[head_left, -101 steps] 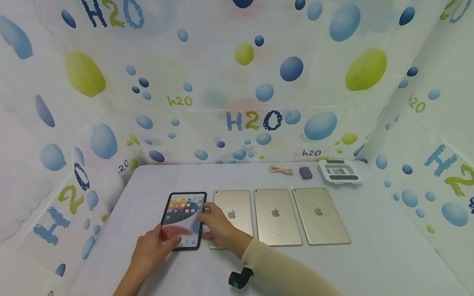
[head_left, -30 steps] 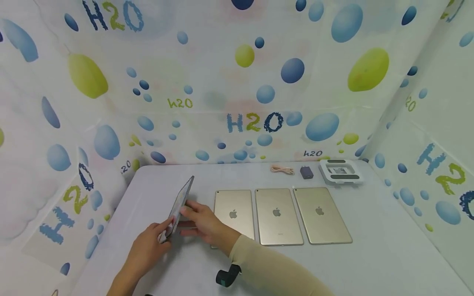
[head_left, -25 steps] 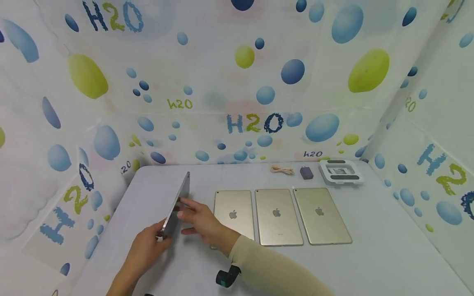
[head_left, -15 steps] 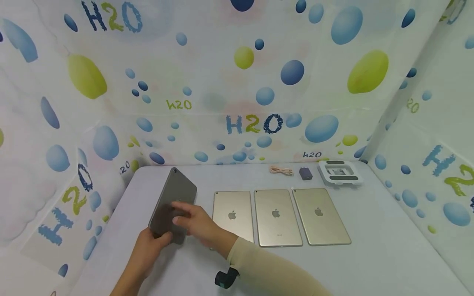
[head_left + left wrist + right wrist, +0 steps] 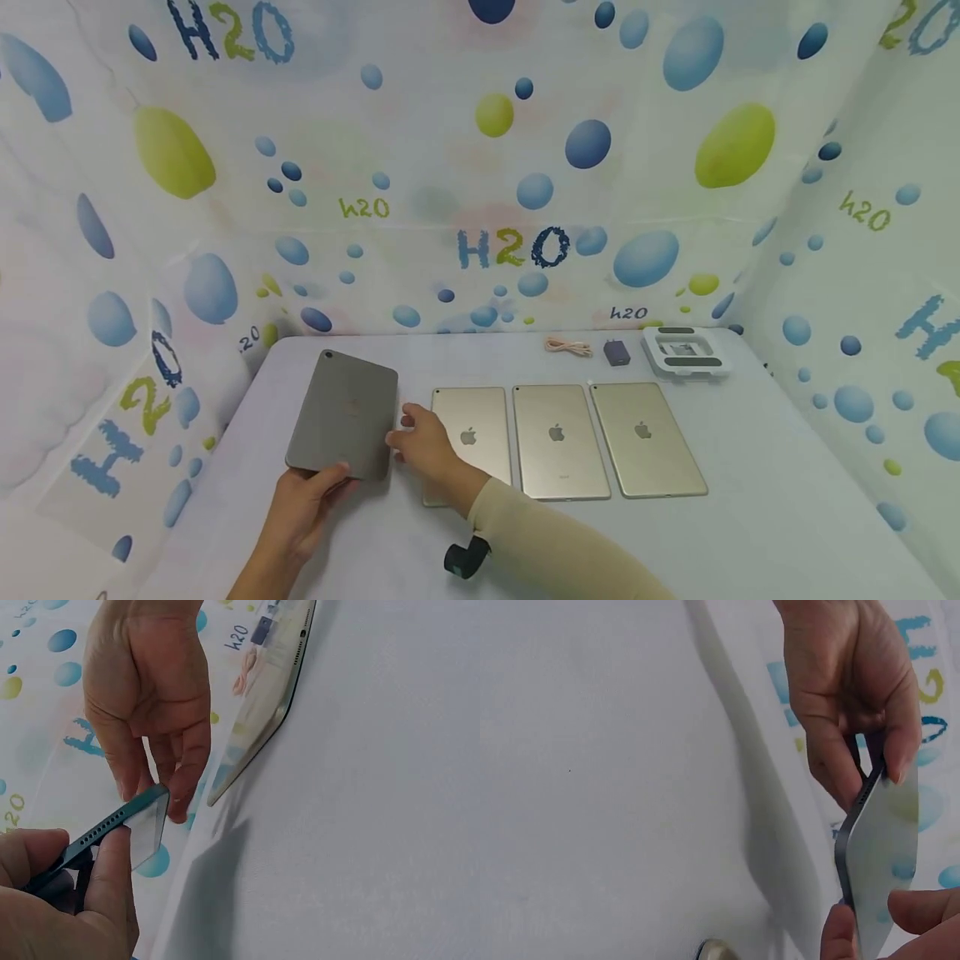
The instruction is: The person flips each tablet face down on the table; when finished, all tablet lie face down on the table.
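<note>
In the head view a dark grey tablet (image 5: 341, 417) is held tilted, back face up, over the left of the table. My left hand (image 5: 300, 508) pinches its near edge, with the thumb on top; the fingers are partly hidden beneath. My right hand (image 5: 427, 446) is at the tablet's right edge, fingers loosely bent and a fingertip right at that edge. In the left wrist view the tablet's edge (image 5: 112, 825) shows small speaker holes between the left thumb and fingers. From the right wrist, the glossy screen (image 5: 881, 847) shows from below. To the right lies a gold tablet (image 5: 468, 417).
Two more gold tablets, a middle one (image 5: 558, 454) and a right one (image 5: 652, 462), lie face down in the row. Behind them are a coiled cable (image 5: 568, 346), a dark charger plug (image 5: 617, 353) and a white stand (image 5: 686, 352) on the white-covered table (image 5: 750, 533).
The grey tablet has been lifted and turned over, from screen up to back up. My right fingers have moved off its back to its right edge, while my left hand keeps its hold.
</note>
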A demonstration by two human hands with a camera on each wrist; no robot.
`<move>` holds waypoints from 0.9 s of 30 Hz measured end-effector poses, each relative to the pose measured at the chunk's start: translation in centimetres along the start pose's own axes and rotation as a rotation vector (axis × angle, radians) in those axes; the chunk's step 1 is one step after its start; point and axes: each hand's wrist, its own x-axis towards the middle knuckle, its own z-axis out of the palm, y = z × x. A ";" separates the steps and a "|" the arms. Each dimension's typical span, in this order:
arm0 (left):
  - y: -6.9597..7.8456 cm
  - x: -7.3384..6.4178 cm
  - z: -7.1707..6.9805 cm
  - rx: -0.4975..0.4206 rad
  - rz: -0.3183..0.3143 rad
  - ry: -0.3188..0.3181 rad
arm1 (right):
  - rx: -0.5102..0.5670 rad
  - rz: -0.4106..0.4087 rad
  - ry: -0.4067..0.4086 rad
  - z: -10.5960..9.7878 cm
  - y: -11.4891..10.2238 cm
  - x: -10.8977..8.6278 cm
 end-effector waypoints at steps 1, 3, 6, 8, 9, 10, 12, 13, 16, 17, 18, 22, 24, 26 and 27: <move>0.0 -0.1 -0.3 -0.015 -0.009 -0.011 | 0.019 0.006 -0.004 0.1 0.1 0.0; 0.1 -0.2 -0.8 -0.044 -0.023 -0.035 | 0.053 0.021 -0.010 0.2 0.2 0.0; 0.2 -0.3 -1.7 -0.058 -0.014 -0.072 | 0.127 0.045 -0.011 0.5 0.7 0.0; 0.3 -0.3 -2.3 -0.061 0.002 -0.101 | 0.179 0.072 0.007 0.6 0.9 0.0; 0.4 -0.3 -2.6 -0.060 0.008 -0.115 | 0.199 0.083 0.016 0.7 1.0 0.0; 0.5 -0.3 -2.9 -0.055 0.016 -0.131 | 0.210 0.089 0.020 0.7 1.1 0.0; 0.7 -0.4 -3.5 -0.039 0.021 -0.160 | 0.210 0.094 0.031 0.9 1.3 -0.1; 0.8 -0.3 -3.6 -0.032 0.018 -0.167 | 0.211 0.094 0.033 0.8 1.3 0.0; 1.0 -0.2 -3.9 0.071 0.008 -0.150 | 0.189 0.072 0.028 0.6 1.6 0.2; 1.0 -0.2 -3.9 0.126 0.003 -0.134 | 0.178 0.067 0.030 0.5 1.7 0.3; 1.1 -0.2 -4.0 0.192 -0.003 -0.119 | 0.168 0.061 0.031 0.4 1.8 0.3; 1.3 -0.1 -4.3 0.572 0.014 -0.081 | 0.106 0.051 0.045 0.1 2.2 0.3; 1.4 0.1 -4.4 0.753 0.038 -0.069 | 0.074 0.044 0.049 0.0 2.3 0.4; 1.5 0.4 -4.4 0.899 0.074 -0.056 | 0.038 0.029 0.045 -0.1 2.3 0.5; 1.6 0.5 -4.4 0.952 0.090 -0.048 | 0.024 0.020 0.040 -0.1 2.2 0.6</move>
